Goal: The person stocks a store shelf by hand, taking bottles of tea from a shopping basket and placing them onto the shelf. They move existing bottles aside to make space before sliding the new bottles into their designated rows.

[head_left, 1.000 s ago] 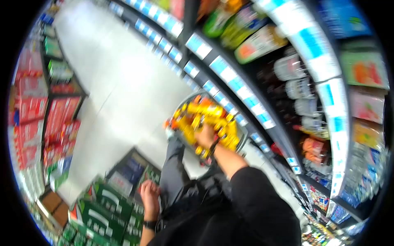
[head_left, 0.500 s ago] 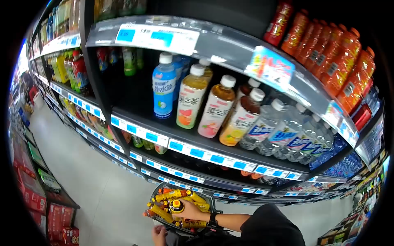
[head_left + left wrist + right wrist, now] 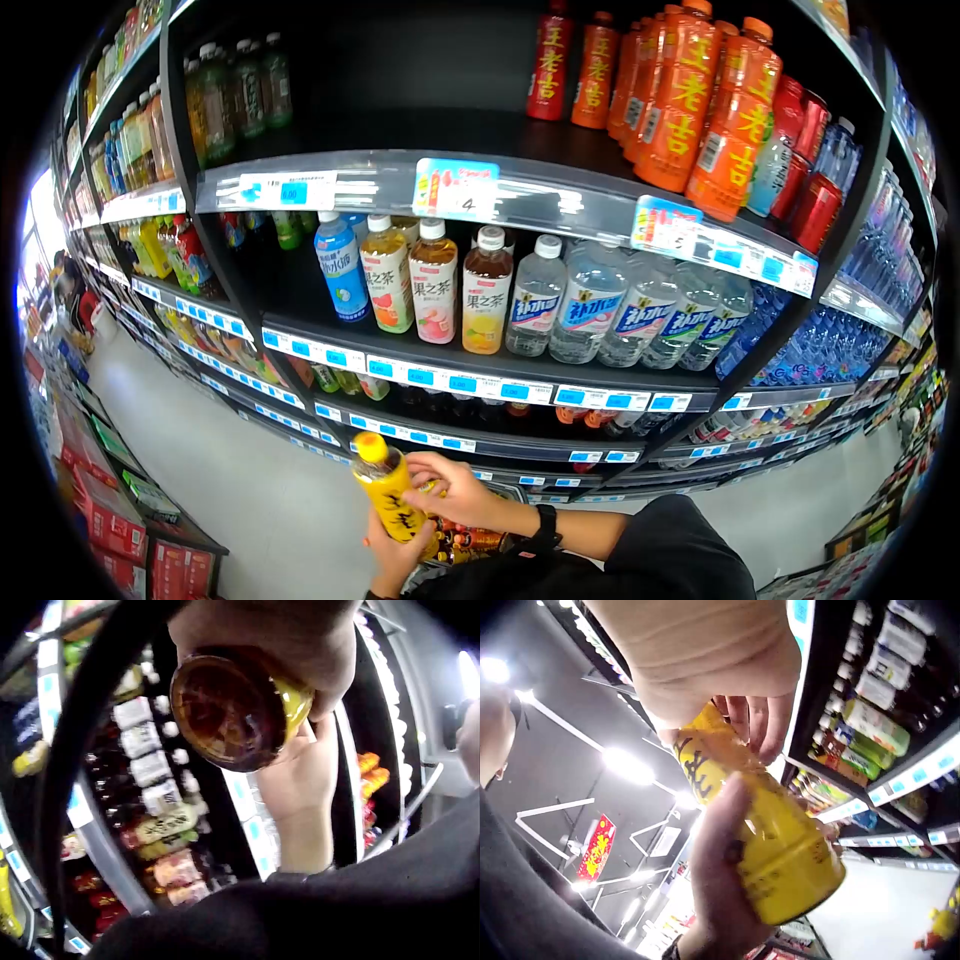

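Head view: the person stands facing a tall drinks shelf [image 3: 470, 385]. In front of its lowest tiers, both hands hold a yellow bottle [image 3: 392, 500], which leans with its yellow cap up and away from the shelf. The right hand [image 3: 458, 490] curls over the bottle's shelf-facing side. The left hand [image 3: 395, 558] cups it from beneath, on the side away from the shelf. More bottles [image 3: 468, 540] lie just below the hands, close to the shelf's foot. The middle tier of the shelf carries upright tea and water bottles, and the tier above carries red and orange ones.

Left wrist view: the bottle [image 3: 229, 705] shows its round dark base. The left hand [image 3: 277, 630] is wrapped round it, and the right hand [image 3: 304, 769] lies against its side. Blurred rows of the shelf [image 3: 247, 817] run behind both hands.

Right wrist view: the fingers of the right hand [image 3: 705, 660] are bent round the upper part of the bottle [image 3: 780, 847]. The thumb of the left hand [image 3: 720, 885] presses across the label. The shelf [image 3: 922, 769] rises just beside the bottle.
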Demonstrator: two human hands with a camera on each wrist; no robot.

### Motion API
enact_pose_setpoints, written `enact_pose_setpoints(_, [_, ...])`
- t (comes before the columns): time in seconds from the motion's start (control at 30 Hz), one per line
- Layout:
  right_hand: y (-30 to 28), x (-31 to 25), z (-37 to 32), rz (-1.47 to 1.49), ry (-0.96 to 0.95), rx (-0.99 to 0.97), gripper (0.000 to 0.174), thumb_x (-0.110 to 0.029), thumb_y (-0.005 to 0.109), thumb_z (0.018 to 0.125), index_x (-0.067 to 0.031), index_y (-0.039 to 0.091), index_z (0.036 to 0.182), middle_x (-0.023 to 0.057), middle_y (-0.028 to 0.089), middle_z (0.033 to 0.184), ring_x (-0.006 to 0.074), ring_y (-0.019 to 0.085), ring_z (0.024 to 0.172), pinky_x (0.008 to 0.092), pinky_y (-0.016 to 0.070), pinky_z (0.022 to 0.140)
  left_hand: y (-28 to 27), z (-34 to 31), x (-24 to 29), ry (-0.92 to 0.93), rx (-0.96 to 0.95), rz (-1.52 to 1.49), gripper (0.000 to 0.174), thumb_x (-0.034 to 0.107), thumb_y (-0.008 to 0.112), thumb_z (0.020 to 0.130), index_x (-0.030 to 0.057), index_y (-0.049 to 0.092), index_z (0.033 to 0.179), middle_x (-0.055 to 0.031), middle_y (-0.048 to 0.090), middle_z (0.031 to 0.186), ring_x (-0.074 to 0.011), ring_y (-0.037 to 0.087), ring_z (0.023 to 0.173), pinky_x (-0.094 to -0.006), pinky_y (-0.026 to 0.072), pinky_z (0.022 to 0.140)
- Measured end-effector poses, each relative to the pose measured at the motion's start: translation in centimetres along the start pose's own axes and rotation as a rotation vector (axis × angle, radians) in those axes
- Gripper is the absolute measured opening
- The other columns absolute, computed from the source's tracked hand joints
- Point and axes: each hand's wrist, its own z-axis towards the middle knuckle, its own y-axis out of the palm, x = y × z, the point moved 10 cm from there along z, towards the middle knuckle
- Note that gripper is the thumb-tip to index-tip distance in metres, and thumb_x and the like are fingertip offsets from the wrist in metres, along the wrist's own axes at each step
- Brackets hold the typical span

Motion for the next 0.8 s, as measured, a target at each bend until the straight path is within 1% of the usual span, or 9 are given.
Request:
enact_pose_setpoints(0.03, [-1.2, -3.2, -0.5, -0.034, -0.176, 0.074, 0.046, -0.009, 0.067, 0.090, 0.0017, 0.048, 0.131, 0.0121, 0.064, 0.113, 0.0138, 0.063, 0.095, 0.0270, 0.0532, 0.080, 0.3, 1.1, 2.2, 0.016, -0.006, 0.002, 0.062, 0.007, 0.077, 0.075, 0.0002, 0.043, 0.126, -0.0162, 0.062, 0.104, -0.0239, 0.065, 0.092, -0.0344, 0.0518, 0.083])
enact_pose_setpoints(0.1, [-3.9, -6.6, -2.1, -0.182, -0.377, 0.189, 0.042, -0.012, 0.067, 0.090, -0.0002, 0.051, 0.127, 0.0107, 0.066, 0.106, 0.0117, 0.064, 0.086, 0.0251, 0.0523, 0.073, 1.6, 3.5, 5.3, -0.106, -0.127, -0.325, 0.059, 0.013, 0.073, 0.081, -0.0005, 0.039, 0.127, -0.0180, 0.061, 0.104, -0.0271, 0.066, 0.088, -0.0377, 0.0549, 0.079])
enact_pose_setpoints(0.13, [-5.0, -8.0, -3.1, -0.197, -0.441, 0.237, 0.039, -0.009, 0.067, 0.090, 0.0000, 0.052, 0.125, 0.0097, 0.066, 0.101, 0.0113, 0.064, 0.084, 0.0251, 0.0516, 0.072, 3.1, 5.2, 8.6, -0.078, -0.226, -0.403, 0.056, 0.018, 0.072, 0.083, -0.0006, 0.040, 0.125, -0.0178, 0.060, 0.103, -0.0280, 0.067, 0.085, -0.0390, 0.0561, 0.076])
enact_pose_setpoints(0.23, [-8.5, -10.6, -6.4, -0.281, -0.505, 0.353, 0.035, -0.006, 0.067, 0.089, 0.0018, 0.054, 0.121, 0.0085, 0.066, 0.093, 0.0114, 0.063, 0.081, 0.0258, 0.0517, 0.072, 6.6, 9.9, 17.9, 0.002, -0.402, -0.467, 0.054, 0.040, 0.067, 0.087, 0.0009, 0.045, 0.117, -0.0175, 0.060, 0.097, -0.0295, 0.068, 0.078, -0.0420, 0.0582, 0.066])
enact_pose_setpoints(0.37, [-12.7, -12.6, -11.1, -0.374, -0.551, 0.551, 0.027, -0.005, 0.066, 0.088, 0.0025, 0.059, 0.113, 0.0078, 0.067, 0.086, 0.0129, 0.064, 0.078, 0.0272, 0.0525, 0.072, 9.6, 15.3, 25.8, -0.044, -0.491, -0.587, 0.055, 0.051, 0.052, 0.093, 0.0004, 0.049, 0.116, -0.0147, 0.061, 0.096, -0.0264, 0.067, 0.076, -0.0420, 0.0594, 0.064])
enact_pose_setpoints(0.43, [-14.4, -14.7, -13.6, -0.498, -0.627, 0.657, 0.023, -0.005, 0.067, 0.087, 0.0020, 0.061, 0.108, 0.0089, 0.067, 0.082, 0.0151, 0.064, 0.076, 0.0276, 0.0525, 0.071, 10.1, 18.2, 29.5, -0.063, -0.402, -0.550, 0.056, 0.048, 0.056, 0.092, -0.0001, 0.049, 0.120, -0.0127, 0.062, 0.096, -0.0242, 0.067, 0.076, -0.0391, 0.0602, 0.064])
enact_pose_setpoints(0.57, [-17.2, -19.8, -18.4, -0.766, -0.757, 0.853, 0.018, -0.005, 0.067, 0.080, 0.0011, 0.061, 0.097, 0.0106, 0.065, 0.078, 0.0198, 0.061, 0.066, 0.0297, 0.0484, 0.062, 13.5, 23.2, 35.1, -0.029, -0.440, -0.224, 0.059, 0.042, 0.066, 0.088, -0.0019, 0.047, 0.123, -0.0137, 0.063, 0.097, -0.0248, 0.069, 0.078, -0.0388, 0.0605, 0.066])
enact_pose_setpoints(0.63, [-17.7, -23.2, -20.6, -0.875, -0.894, 0.940, 0.017, -0.006, 0.065, 0.079, 0.0009, 0.060, 0.095, 0.0113, 0.064, 0.077, 0.0228, 0.059, 0.067, 0.0321, 0.0463, 0.061, 16.0, 25.5, 36.2, -0.075, -0.465, -0.060, 0.061, 0.045, 0.064, 0.089, -0.0004, 0.047, 0.126, -0.0119, 0.064, 0.101, -0.0212, 0.069, 0.080, -0.0350, 0.0602, 0.065])
enact_pose_setpoints(0.8, [-17.7, -30.0, -23.4, -1.257, -1.103, 1.082, 0.019, -0.007, 0.062, 0.079, 0.0008, 0.058, 0.096, 0.0139, 0.059, 0.082, 0.0290, 0.053, 0.076, 0.0383, 0.0438, 0.070, 22.0, 32.1, 35.6, -0.162, -0.505, 0.019, 0.062, 0.039, 0.068, 0.087, -0.0031, 0.044, 0.125, -0.0152, 0.065, 0.093, -0.0244, 0.069, 0.075, -0.0358, 0.0605, 0.066])
